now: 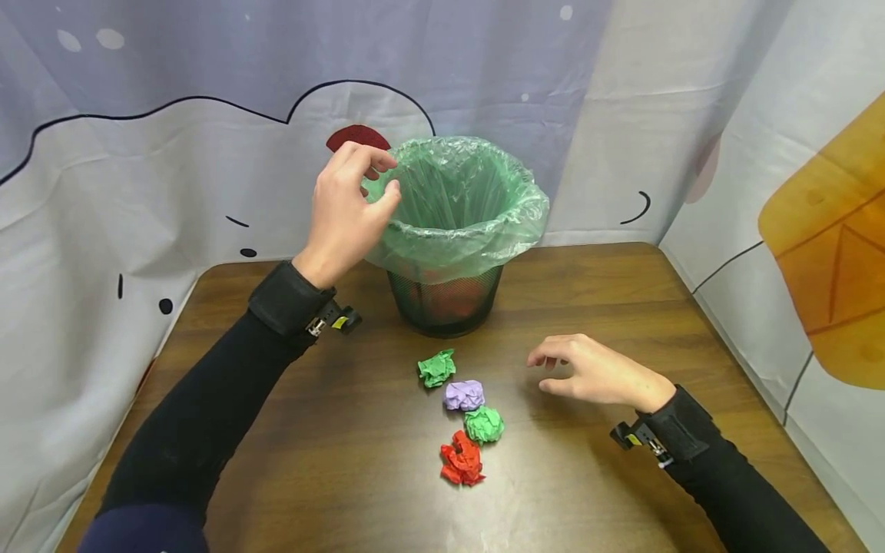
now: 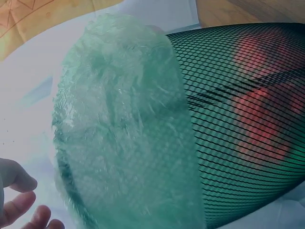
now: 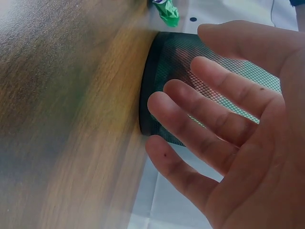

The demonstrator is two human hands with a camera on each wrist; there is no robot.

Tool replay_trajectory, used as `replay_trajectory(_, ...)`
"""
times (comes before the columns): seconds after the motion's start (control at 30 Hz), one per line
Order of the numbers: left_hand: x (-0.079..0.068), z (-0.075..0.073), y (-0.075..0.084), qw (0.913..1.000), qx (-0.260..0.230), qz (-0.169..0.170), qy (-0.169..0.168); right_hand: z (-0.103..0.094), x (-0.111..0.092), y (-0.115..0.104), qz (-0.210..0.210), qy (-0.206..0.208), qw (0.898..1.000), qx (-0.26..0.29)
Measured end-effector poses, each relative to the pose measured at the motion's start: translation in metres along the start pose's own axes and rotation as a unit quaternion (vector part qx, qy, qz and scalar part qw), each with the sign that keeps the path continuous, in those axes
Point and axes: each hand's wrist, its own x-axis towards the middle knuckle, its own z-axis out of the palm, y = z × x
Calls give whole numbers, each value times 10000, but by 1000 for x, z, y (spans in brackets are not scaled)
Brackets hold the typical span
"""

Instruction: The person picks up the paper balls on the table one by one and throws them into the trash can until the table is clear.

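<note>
the left hand (image 1: 349, 203) was raised beside the left edge of the bin (image 1: 445, 303), its fingers loosely bent, the thumb apart from them and nothing held. in the left wrist view a gap showed between its fingertips and the green bag (image 1: 470, 246) that lined the bin. the bag was folded out over the rim and hung partway down the mesh outside. through the mesh, red shapes (image 2: 262, 124) showed low in the bin, too blurred to make out clearly.

the right hand (image 1: 594, 372) hung above the right part of the wooden table (image 1: 332, 430), fingers spread and slightly bent, the palm bare and without anything in its grasp. it was apart from the four crumpled paper balls to its left.

those balls lay in a loose line in front of the bin: a green ball (image 1: 437, 369) nearest it, then a purple ball (image 1: 465, 395), a second green ball (image 1: 484, 424) and a red ball (image 1: 462, 459) nearest the person. the last three were close together; whether they all touched could not be told.

black sleeves (image 1: 207, 422) covered both arms, and a printed curtain (image 1: 207, 177) hung behind the table.
</note>
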Motion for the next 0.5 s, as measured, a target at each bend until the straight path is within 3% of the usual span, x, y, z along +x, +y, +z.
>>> replay_trajectory(0.2, -20, -10, -7, 9995, -95, 222, 184, 1, 2, -3, -47, 7, 10000, -25)
replay_trajectory(0.5, -49, -21, -17, 9997, -185, 31, 174, 2, 5, -5, -45, -9, 10000, -10)
